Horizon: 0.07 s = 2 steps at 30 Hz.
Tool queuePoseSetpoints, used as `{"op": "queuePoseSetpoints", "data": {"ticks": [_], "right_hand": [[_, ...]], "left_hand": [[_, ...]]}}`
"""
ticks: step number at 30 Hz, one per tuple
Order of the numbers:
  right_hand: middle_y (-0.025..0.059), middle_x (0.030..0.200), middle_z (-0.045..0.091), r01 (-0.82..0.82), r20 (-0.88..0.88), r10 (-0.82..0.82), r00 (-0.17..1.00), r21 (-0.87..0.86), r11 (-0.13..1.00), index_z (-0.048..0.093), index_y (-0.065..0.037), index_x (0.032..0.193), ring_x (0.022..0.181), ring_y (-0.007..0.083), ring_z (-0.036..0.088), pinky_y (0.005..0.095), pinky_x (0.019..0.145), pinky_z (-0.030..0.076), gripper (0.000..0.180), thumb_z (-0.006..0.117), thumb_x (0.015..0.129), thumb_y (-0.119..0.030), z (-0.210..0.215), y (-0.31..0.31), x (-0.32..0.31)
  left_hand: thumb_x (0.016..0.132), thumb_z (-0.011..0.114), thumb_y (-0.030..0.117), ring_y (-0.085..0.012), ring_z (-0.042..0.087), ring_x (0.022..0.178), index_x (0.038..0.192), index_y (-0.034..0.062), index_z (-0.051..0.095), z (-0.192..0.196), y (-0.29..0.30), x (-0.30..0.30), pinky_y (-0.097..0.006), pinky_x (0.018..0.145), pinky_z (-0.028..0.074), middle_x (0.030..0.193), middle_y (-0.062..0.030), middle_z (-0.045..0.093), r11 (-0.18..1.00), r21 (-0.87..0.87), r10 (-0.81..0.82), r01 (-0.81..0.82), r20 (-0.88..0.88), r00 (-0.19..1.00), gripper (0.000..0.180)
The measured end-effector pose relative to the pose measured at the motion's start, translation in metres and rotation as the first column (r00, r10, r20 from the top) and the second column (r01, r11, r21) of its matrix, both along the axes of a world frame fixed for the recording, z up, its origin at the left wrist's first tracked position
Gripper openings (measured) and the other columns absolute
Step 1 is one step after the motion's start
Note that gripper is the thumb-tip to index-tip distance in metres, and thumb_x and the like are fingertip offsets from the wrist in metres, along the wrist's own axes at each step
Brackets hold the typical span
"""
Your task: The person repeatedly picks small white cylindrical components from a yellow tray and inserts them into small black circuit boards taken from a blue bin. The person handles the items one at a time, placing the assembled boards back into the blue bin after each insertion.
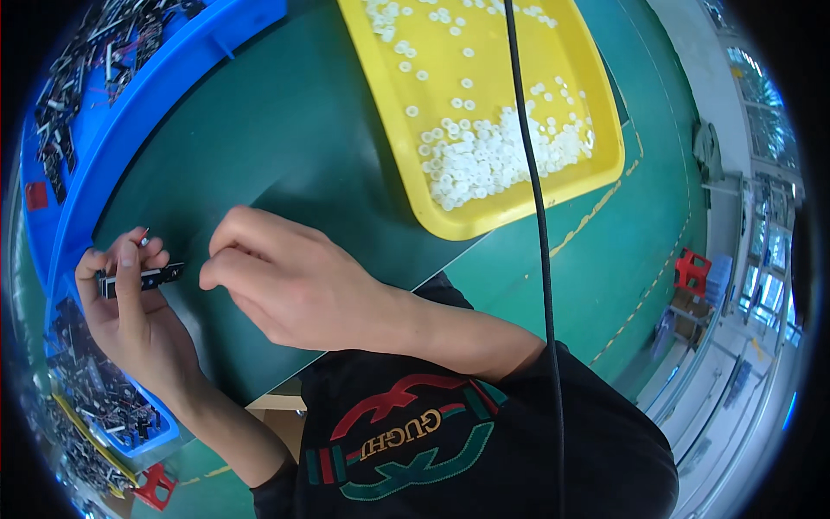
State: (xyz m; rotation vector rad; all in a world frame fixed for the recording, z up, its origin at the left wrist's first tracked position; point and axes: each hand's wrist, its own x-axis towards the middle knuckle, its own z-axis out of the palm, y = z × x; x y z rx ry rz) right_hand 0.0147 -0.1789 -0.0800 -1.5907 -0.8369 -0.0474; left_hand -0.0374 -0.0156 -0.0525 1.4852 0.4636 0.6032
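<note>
My left hand (143,324) is closed on a small black rectangular part (154,278), gripped between thumb and fingers, with one end sticking out toward the right hand. A tiny red and silvery tip (144,237) shows at the fingertips of the same hand; what it belongs to is hidden. Just to the right, my right hand (281,277) hovers over the dark green table (285,112) with thumb and forefinger pinched together. Whatever may sit in that pinch is hidden. A short gap separates the two hands.
A yellow tray (415,195) holding many small white rings (484,160) stands at the far right of the table. Blue bins (186,65) of black parts with wires line the left. A black cable (540,225) hangs across the view. Red stools (692,272) stand on the floor.
</note>
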Motion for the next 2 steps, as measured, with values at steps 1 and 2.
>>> {"op": "queuePoseSetpoints", "data": {"ticks": [1, 2], "right_hand": [[0.0093, 0.088, 0.051, 0.004, 0.006, -0.004, 1.000, -0.005, 1.000, 0.059, -0.002, 0.087, 0.073, 0.0248, 0.056, 0.0346, 0.061, 0.048, 0.019, 0.062, 0.071, 0.008, -0.0010, 0.0004, -0.0002], [0.0094, 0.088, 0.051, 0.016, 0.002, -0.016, 1.000, -0.010, 1.000, 0.059, -0.003, 0.087, 0.076, 0.0249, 0.056, 0.0337, 0.063, 0.049, 0.018, 0.063, 0.072, 0.006, -0.0017, -0.0001, -0.0004]], "left_hand": [[0.091, 0.057, 0.002, -0.0197, 0.065, 0.086, 0.109, 0.0001, 0.050, -0.0011, 0.0005, 0.0002, -0.030, 0.081, 0.052, 0.102, -0.0184, 0.063, 1.000, -0.007, 0.011, -0.011, -0.004, 1.000, 0.019], [0.091, 0.057, 0.002, -0.0198, 0.065, 0.086, 0.109, 0.0002, 0.050, -0.0033, 0.0003, 0.0007, -0.030, 0.082, 0.052, 0.102, -0.0184, 0.063, 1.000, -0.014, 0.022, -0.022, -0.008, 1.000, 0.020]]}}
